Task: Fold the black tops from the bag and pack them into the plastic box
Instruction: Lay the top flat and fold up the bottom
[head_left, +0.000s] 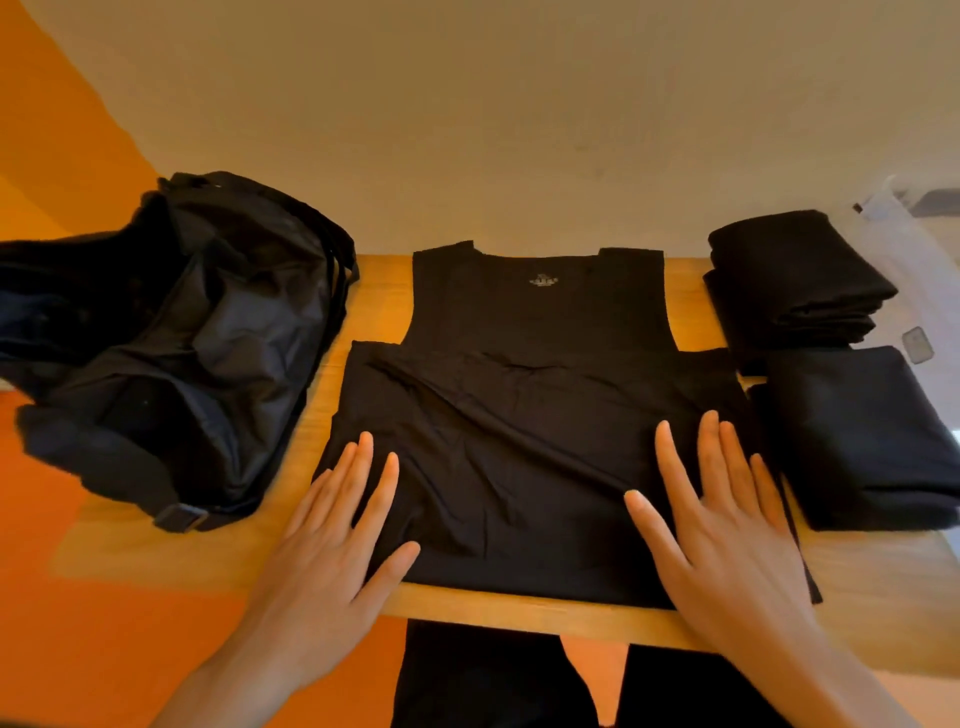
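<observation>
Black sleeveless top (524, 415) spread on wooden table (519, 616), matte, softly creased, lower half folded up. Left hand (332, 535) and right hand (727, 525) flat, fingers splayed, pressing near hem, gripping nothing. Crumpled glossy bag (176, 343) left. Two folded stacks (826, 364) right. Box not made out.

Table (524, 613): top (524, 415) lying frame centre; bag (171, 353) sitting at left; two folded stacks (800, 280) (857, 436) lying at right; both hands (332, 540) (727, 535) resting on top's lower part.
</observation>
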